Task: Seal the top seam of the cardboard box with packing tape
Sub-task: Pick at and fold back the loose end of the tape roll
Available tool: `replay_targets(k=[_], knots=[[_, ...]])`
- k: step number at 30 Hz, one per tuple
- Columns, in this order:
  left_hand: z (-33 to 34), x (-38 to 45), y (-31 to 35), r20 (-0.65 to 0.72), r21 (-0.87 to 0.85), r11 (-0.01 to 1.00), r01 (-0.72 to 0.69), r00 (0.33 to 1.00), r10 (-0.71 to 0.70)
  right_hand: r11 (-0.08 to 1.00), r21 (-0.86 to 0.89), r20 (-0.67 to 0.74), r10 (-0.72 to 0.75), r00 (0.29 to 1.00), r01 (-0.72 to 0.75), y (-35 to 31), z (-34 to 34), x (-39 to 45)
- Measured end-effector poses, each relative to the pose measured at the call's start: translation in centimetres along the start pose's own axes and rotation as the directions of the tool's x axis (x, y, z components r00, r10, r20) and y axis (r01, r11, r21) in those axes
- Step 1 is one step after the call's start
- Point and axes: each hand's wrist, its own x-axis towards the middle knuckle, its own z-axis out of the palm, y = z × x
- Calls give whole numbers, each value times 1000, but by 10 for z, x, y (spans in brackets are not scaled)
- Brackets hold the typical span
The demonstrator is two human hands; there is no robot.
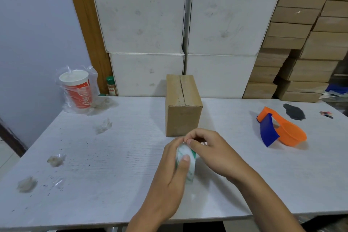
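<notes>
A small brown cardboard box (182, 107) stands on the white table (113, 156), its two top flaps folded down with the bare seam running front to back. Just in front of it, both hands hold a roll of clear packing tape (186, 164) with a white and green core. My left hand (173, 177) grips the roll from the left, thumb across its side. My right hand (211, 152) covers the top of the roll, fingertips pinching at its upper edge. Most of the roll is hidden by the fingers.
An orange and blue tape dispenser (278, 130) lies at the right. A red cup in a plastic bag (79, 90) stands at the back left. Crumpled bits of clear tape (56, 159) lie on the left half. White and brown boxes (207, 24) are stacked behind.
</notes>
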Motion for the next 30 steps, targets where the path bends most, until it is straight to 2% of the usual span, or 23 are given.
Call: replay_targets(k=[7,11,16,22,30], knots=[[-4,6,-1,-133,-11,1000,0,991,-1,994,110,-120,14,993,-1,9,9,-4],[-7,6,-1,-224,-50,999,15,974,-26,990,142,-108,32,994,-17,11,6,-9],[-18,12,7,-152,-29,995,100,983,-104,987,158,-93,34,995,-19,13,2,-14],[-37,30,17,-30,219,975,38,999,-32,988,156,-82,19,996,-6,14,1,-17],[-57,48,33,94,330,934,134,980,-174,986,164,-85,18,996,-4,14,2,-19]])
